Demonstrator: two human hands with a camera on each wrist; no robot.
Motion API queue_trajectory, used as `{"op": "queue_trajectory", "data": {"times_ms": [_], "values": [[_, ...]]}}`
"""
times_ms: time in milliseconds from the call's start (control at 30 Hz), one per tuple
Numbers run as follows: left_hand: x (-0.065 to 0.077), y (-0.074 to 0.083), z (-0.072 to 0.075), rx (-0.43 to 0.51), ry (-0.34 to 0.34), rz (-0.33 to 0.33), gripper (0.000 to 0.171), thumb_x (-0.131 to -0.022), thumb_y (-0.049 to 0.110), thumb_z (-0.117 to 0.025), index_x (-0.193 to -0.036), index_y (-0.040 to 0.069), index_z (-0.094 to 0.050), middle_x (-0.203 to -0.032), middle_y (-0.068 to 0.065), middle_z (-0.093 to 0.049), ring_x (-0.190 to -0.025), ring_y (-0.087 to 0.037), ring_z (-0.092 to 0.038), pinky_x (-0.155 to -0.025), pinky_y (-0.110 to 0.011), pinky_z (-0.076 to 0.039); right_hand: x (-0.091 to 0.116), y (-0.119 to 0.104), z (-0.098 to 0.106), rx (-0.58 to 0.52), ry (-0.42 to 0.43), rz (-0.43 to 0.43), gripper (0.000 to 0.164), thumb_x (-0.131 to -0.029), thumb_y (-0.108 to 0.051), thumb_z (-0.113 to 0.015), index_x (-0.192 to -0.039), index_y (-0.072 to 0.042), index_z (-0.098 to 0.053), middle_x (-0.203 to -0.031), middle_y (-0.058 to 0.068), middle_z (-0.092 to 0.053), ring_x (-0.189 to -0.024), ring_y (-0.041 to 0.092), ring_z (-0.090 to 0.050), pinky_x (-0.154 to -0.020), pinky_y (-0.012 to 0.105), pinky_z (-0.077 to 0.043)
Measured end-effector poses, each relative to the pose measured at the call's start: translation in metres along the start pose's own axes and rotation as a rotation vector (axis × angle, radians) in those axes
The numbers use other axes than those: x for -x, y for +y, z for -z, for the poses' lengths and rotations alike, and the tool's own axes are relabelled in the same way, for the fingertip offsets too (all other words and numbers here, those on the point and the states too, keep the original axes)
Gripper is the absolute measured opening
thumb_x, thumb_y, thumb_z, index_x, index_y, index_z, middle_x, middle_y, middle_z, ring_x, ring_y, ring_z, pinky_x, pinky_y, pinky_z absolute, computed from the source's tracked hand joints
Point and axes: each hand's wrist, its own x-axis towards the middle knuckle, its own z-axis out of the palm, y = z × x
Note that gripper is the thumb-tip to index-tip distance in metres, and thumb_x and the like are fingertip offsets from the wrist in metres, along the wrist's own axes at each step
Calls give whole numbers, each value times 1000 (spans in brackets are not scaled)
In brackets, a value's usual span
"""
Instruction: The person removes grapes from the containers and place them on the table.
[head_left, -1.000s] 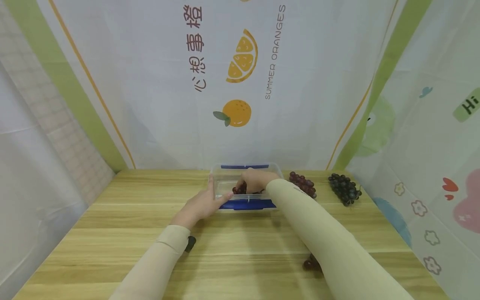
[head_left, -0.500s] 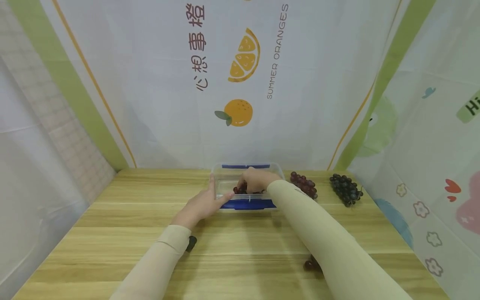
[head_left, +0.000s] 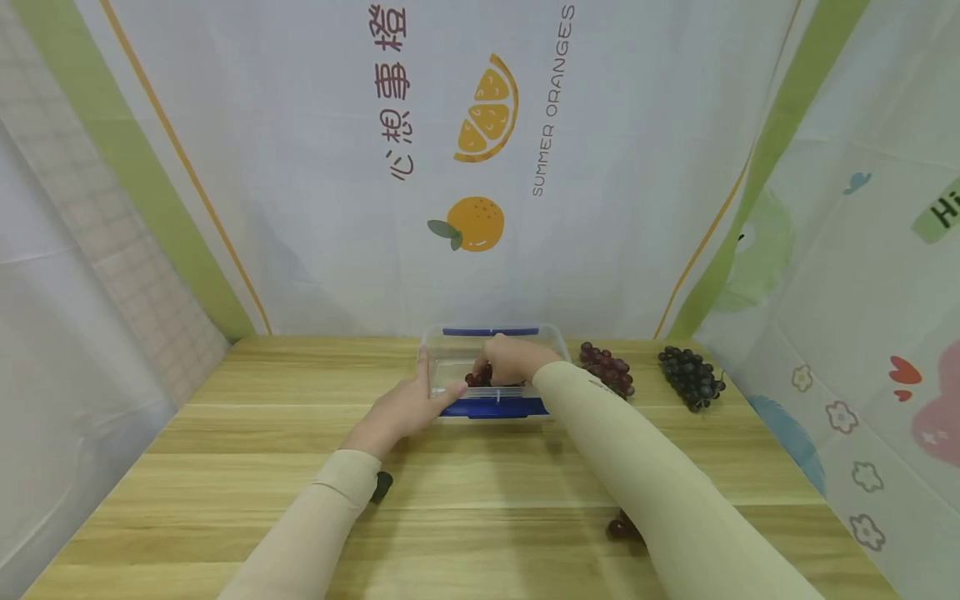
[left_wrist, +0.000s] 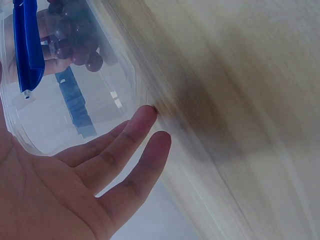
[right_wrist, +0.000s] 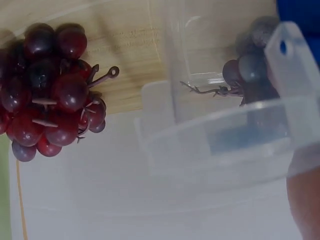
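A clear plastic storage box with blue side latches stands at the back of the table. My left hand rests against its near left corner, the thumb along the front rim. In the left wrist view the fingers lie loosely extended on the outside of the wall. Reaching down inside the box, my right hand grips a bunch of dark red grapes. Through the clear wall, the grapes show low in the box beside curled fingers. The right wrist view shows their stem, with most of that hand out of frame.
Red grapes lie right of the box, and a black bunch lies farther right. More red grapes are partly hidden under the right forearm. A small black object pokes out by the left sleeve. A printed curtain hangs behind the table.
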Motion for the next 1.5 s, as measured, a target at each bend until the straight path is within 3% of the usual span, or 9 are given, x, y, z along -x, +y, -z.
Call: {"op": "queue_trajectory", "data": {"times_ms": [233,367,467,533,700,900,1067,1333,1500], "values": [[-1,3,2,2,-2,-2,129,-88,96,-38,-168,18,26,-154,-27,-58,-75,-25,-71,-57,-36,-46,3,2,0,-10,25,4,26,-101,-7,-71,-119,-21,-84,-114,-3,-81,-102,12,-74,-95,33,-63],[-1,3,2,-22,9,-12,125,-93,91,-40,-169,15,23,-158,-26,-54,-98,-34,-77,-67,-42,-54,5,3,-2,20,23,33,21,-102,-16,-73,-119,-21,-83,-111,-4,-81,-98,10,-74,-91,33,-63],[0,2,1,-38,20,-14,121,-96,87,-42,-169,13,21,-163,-24,-48,-123,-40,-71,-85,-51,-60,8,4,-1,33,24,27,21,-101,-21,-74,-121,-21,-81,-110,-5,-80,-97,10,-73,-89,33,-62],[1,2,1,-36,23,-10,122,-95,88,-40,-169,13,21,-164,-23,-47,-129,-43,-68,-93,-56,-59,9,4,0,25,27,9,20,-99,-21,-75,-119,-20,-80,-109,-4,-79,-96,10,-72,-88,34,-62],[2,0,0,-31,32,-19,128,-88,97,-34,-169,16,23,-162,-23,-50,-129,-44,-68,-95,-58,-58,13,3,7,49,5,-14,25,-99,-21,-78,-123,-16,-77,-117,1,-78,-107,18,-73,-94,38,-62],[1,1,-1,-41,21,-11,127,-89,96,-34,-168,16,24,-158,-25,-54,-113,-39,-75,-75,-46,-58,22,4,27,102,-20,-2,26,-102,-16,-73,-128,-12,-77,-129,8,-75,-123,27,-70,-103,42,-60],[1,1,0,-42,24,-11,127,-89,96,-35,-169,15,23,-156,-27,-55,-111,-39,-75,-72,-44,-57,27,7,41,158,-49,47,20,-101,-19,-75,-118,-10,-79,-123,8,-77,-114,24,-71,-100,39,-60],[3,0,-1,-38,29,-21,128,-89,96,-34,-168,12,22,-163,-26,-47,-125,-47,-69,-91,-59,-60,30,9,53,144,-57,54,13,-101,-24,-73,-108,-12,-76,-104,2,-75,-78,11,-64,-79,31,-57],[2,-1,-2,-28,28,-17,129,-88,96,-35,-169,14,23,-159,-25,-52,-119,-45,-72,-89,-57,-61,32,5,52,149,-65,67,9,-101,-25,-73,-103,-16,-72,-95,-3,-69,-77,11,-56,-73,28,-50]]}}
